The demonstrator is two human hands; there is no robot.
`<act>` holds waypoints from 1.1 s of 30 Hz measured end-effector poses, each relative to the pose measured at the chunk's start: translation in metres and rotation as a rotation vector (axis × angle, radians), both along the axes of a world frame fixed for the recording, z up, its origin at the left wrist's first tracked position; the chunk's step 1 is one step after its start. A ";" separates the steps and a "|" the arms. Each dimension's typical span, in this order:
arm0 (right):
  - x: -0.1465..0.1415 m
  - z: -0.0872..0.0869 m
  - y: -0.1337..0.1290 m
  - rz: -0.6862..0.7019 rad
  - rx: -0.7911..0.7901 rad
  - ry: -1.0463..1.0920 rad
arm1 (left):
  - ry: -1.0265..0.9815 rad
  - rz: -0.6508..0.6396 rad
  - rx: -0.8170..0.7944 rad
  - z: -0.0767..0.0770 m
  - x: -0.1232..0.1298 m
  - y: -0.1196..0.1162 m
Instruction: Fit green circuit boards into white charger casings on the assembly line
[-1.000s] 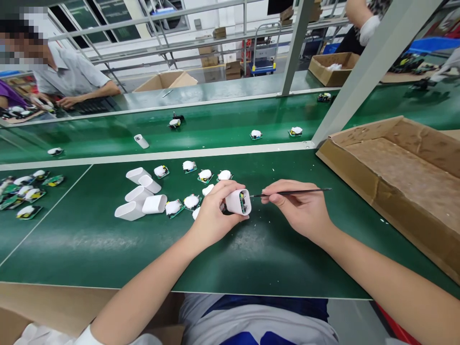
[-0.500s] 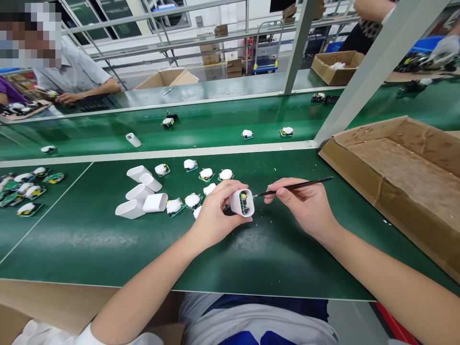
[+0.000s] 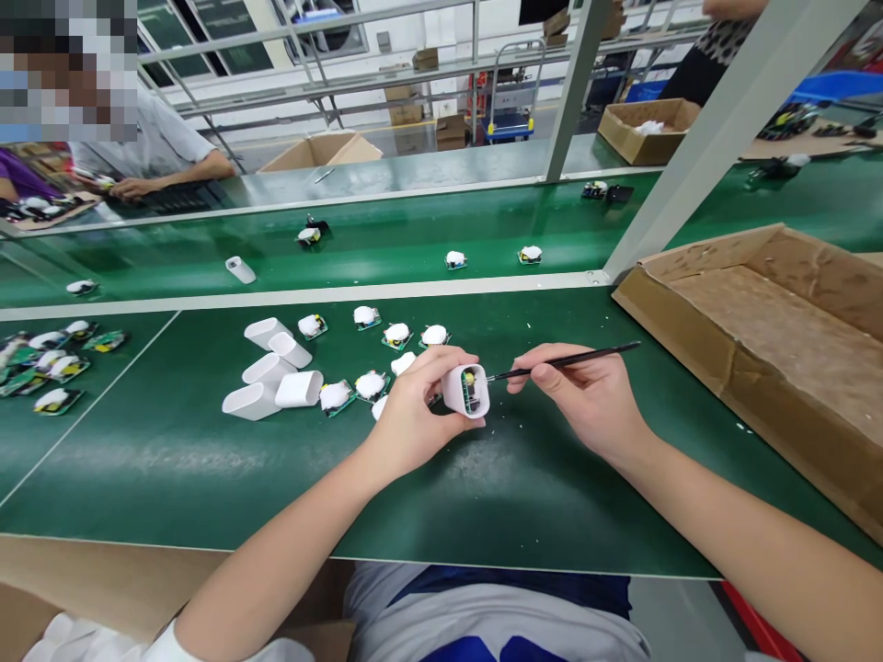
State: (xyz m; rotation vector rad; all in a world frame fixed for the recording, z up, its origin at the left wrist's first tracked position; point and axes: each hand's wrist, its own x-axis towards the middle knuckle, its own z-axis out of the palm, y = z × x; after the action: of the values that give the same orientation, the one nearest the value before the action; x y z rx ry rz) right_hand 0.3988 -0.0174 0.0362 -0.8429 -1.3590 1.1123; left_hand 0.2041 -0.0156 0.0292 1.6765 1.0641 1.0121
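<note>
Head camera: a white casing [image 3: 452,391] is gripped above the green worktop [image 3: 483,515] by the left hand [image 3: 410,411], fingers and thumb parted to its width, a circuit board [image 3: 470,393] seen inside. A thin black tool [image 3: 593,354] is pinched by the right hand [image 3: 590,397], fingertips closed on it, its tip at the casing's rim; contact cannot be told. Any print on the large cardboard box [image 3: 717,336] cannot be made out.
</note>
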 end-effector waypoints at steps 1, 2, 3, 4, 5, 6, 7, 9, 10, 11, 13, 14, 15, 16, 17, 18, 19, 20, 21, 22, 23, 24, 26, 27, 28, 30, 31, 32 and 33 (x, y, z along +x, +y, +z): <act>0.000 0.000 0.000 -0.002 -0.003 -0.013 | 0.004 -0.001 0.002 0.000 0.000 0.000; 0.000 0.000 -0.001 -0.003 -0.004 -0.022 | 0.008 -0.003 0.004 0.000 0.000 0.000; 0.000 0.000 -0.001 -0.004 -0.002 -0.026 | 0.010 -0.005 0.006 0.001 0.000 0.000; 0.000 0.000 -0.001 -0.005 0.002 -0.026 | 0.011 -0.006 0.008 0.001 0.000 0.000; 0.000 0.000 -0.001 -0.005 0.007 -0.025 | 0.013 -0.007 0.009 0.001 0.000 0.000; 0.000 0.000 -0.001 -0.005 0.013 -0.025 | 0.015 -0.006 0.012 0.001 0.000 0.000; 0.000 0.001 -0.001 -0.006 0.016 -0.029 | 0.019 -0.005 0.015 0.000 0.000 0.000; -0.001 0.002 -0.001 -0.007 0.020 -0.042 | 0.027 -0.001 0.024 0.000 0.000 0.000; -0.001 0.003 -0.001 -0.008 0.020 -0.047 | 0.032 0.001 0.030 0.000 0.000 0.000; -0.001 0.003 -0.001 -0.008 0.019 -0.053 | 0.035 0.002 0.036 0.000 0.000 0.000; -0.001 0.004 -0.002 -0.003 0.014 -0.055 | 0.038 0.003 0.037 0.000 0.000 0.000; -0.001 0.005 -0.003 -0.003 0.011 -0.053 | 0.036 0.004 0.034 0.000 -0.001 0.000; -0.001 0.005 -0.003 -0.001 0.006 -0.050 | 0.033 0.006 0.029 0.000 0.000 0.000; -0.001 0.005 -0.003 -0.003 0.001 -0.044 | 0.026 0.009 0.023 0.000 0.000 0.000; -0.001 0.004 -0.003 -0.007 -0.003 -0.033 | 0.016 0.011 0.016 0.000 0.000 0.000; 0.000 0.003 -0.003 -0.009 -0.007 -0.018 | 0.001 0.010 0.011 0.000 0.000 0.000; 0.000 0.002 -0.002 -0.009 -0.010 -0.001 | -0.017 0.008 0.006 0.000 0.000 0.001; 0.000 0.001 -0.002 -0.007 -0.013 0.017 | -0.032 0.003 0.001 0.000 0.000 0.001; 0.000 0.000 -0.002 -0.002 -0.016 0.033 | -0.043 -0.002 -0.001 0.000 0.000 0.001; 0.000 -0.001 -0.001 0.002 -0.018 0.044 | -0.048 -0.007 0.000 -0.001 0.001 0.001; 0.000 -0.001 -0.001 0.008 -0.021 0.045 | -0.046 -0.012 0.003 -0.001 0.001 0.001; -0.001 -0.001 -0.001 0.012 -0.020 0.037 | -0.038 -0.014 0.007 -0.001 0.001 0.001; -0.001 0.000 -0.002 0.015 -0.015 0.009 | -0.019 -0.021 0.014 -0.001 0.001 0.000; -0.001 0.001 -0.002 0.018 -0.011 -0.007 | -0.014 -0.021 0.017 -0.001 0.001 0.000; -0.001 0.002 -0.002 0.023 -0.010 -0.021 | -0.016 -0.016 0.019 -0.001 0.001 0.000; 0.000 0.003 -0.002 0.039 -0.014 -0.051 | -0.037 0.020 0.017 0.000 0.001 0.001; 0.000 0.003 -0.001 0.049 -0.019 -0.075 | -0.047 0.053 0.012 0.000 0.000 0.003; 0.001 0.001 0.000 0.058 -0.020 -0.112 | -0.055 0.093 0.005 -0.001 0.000 0.004; 0.001 0.000 0.001 0.066 -0.013 -0.165 | -0.059 0.132 -0.006 -0.001 -0.001 0.006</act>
State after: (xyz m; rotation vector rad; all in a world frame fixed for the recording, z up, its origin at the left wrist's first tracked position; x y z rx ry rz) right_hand 0.3998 -0.0163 0.0360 -0.9209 -1.5273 1.1230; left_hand 0.2029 -0.0098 0.0280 1.5779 1.1493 1.1348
